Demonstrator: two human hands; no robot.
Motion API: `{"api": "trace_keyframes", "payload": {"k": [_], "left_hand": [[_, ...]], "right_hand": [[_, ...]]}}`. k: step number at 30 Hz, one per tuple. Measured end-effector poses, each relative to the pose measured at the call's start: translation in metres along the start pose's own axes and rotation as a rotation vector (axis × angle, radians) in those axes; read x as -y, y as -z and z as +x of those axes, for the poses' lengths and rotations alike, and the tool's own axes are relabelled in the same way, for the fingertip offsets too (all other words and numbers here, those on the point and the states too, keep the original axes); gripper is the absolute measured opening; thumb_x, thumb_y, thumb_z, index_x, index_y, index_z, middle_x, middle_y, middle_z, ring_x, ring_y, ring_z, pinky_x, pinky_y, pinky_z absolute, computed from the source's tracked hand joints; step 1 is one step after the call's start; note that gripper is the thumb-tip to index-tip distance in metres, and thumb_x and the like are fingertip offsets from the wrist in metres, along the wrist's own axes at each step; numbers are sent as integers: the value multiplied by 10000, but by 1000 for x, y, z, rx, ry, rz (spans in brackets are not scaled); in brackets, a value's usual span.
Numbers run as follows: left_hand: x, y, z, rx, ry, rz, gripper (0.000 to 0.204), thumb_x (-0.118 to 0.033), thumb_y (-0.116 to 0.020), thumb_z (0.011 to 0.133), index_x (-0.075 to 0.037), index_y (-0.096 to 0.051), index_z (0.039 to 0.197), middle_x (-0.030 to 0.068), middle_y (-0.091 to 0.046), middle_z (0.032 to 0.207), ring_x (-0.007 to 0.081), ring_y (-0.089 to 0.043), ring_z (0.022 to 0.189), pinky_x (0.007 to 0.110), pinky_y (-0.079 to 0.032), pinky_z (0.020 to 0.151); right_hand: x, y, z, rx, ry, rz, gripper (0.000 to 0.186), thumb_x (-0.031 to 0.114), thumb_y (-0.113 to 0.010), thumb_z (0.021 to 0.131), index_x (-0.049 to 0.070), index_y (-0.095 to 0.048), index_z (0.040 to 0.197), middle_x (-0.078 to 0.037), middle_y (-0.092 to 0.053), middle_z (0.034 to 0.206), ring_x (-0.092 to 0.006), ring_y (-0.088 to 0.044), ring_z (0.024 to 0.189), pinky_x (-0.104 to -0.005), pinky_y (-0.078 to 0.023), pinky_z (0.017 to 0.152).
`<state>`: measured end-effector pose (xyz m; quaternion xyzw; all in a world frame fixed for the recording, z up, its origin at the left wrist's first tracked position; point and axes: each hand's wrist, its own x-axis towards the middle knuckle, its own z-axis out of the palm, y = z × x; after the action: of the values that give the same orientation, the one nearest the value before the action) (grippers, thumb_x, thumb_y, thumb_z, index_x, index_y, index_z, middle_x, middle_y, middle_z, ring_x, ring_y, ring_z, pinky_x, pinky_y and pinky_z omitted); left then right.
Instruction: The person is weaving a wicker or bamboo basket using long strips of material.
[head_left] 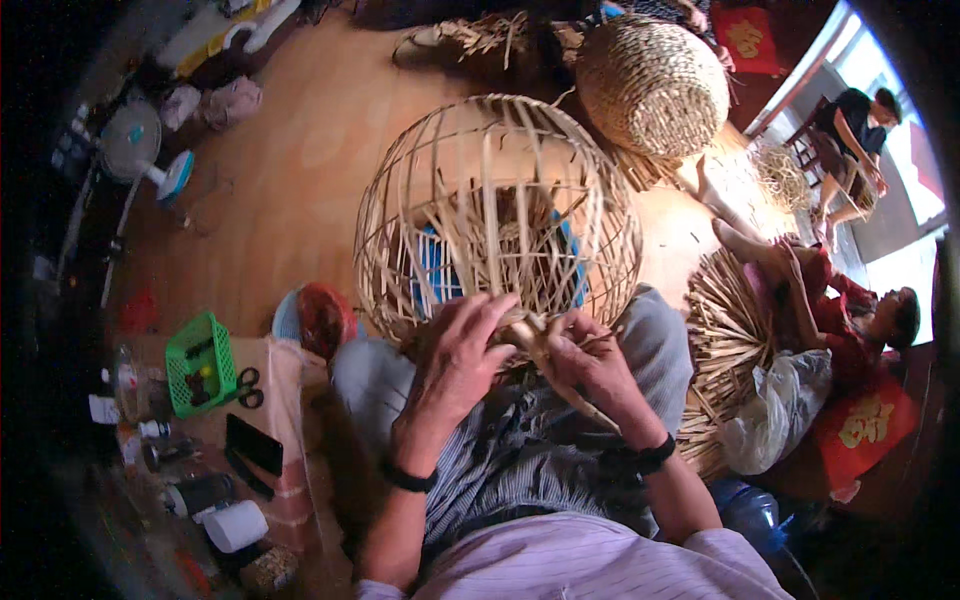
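A large, round, open-ribbed basket frame (497, 150) of thin pale strips rests in front of me, close to my knees. Through its ribs I see loose strips and something blue, partly hidden. At the near edge of the frame, my left hand (460, 350) is closed around a light brown plant strip (540, 350), its thumb and fingers pressed on the twisted part. My right hand (598, 368) pinches the same strip a little further right. The strip's tail runs down under my right palm toward my lap. What lies beneath my fingers is partly hidden.
A green plastic basket (200, 365), scissors (250, 388), a black phone (254, 444) and a white cup (236, 526) lie at my left. A densely woven basket (655, 85) stands far right, by another person. Stacked strips (725, 325), a plastic bag (775, 410) and two seated people are at right.
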<state>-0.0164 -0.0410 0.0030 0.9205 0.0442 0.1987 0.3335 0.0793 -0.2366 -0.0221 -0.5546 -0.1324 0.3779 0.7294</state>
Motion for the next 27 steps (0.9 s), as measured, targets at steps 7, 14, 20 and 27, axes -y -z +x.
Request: {"api": "trace_keyframes", "payload": {"k": [7, 14, 20, 27], "left_hand": [[-28, 11, 21, -65, -203, 309, 297, -29, -621, 868, -83, -727, 1139, 98, -644, 1104, 299, -606, 1073, 422, -494, 943], [-25, 1, 37, -58, -252, 309, 148, -22, -699, 806, -25, -757, 942, 152, -694, 881, 349, -640, 898, 445, -531, 810], [-6, -7, 33, 36, -7, -53, 85, 6, -673, 859, 17, -709, 935, 171, -672, 873, 351, -673, 859, 395, -527, 787], [-18, -1, 40, 122, 19, -112, 143, 23, -656, 875, 29, -715, 1005, 176, -699, 937, 335, -701, 918, 378, -537, 817]], "right_hand": [[-10, 10, 6, 94, 15, 150, 210, 264, -641, 1052, 84, -611, 948, 36, -601, 740, -51, -552, 623, -209, -442, 575], [-4, 44, 7, 43, 49, 314, 265, 337, -564, 1085, 88, -544, 995, 1, -616, 716, -103, -606, 634, -260, -522, 624], [4, 41, -26, -8, 82, 251, 269, 290, -655, 1039, 51, -595, 1146, -35, -678, 999, -105, -657, 834, -251, -529, 747], [-39, 69, -112, 72, 95, -458, 360, 348, -587, 1073, 1, -625, 1159, -67, -645, 965, -131, -559, 896, -347, -498, 742]]}}
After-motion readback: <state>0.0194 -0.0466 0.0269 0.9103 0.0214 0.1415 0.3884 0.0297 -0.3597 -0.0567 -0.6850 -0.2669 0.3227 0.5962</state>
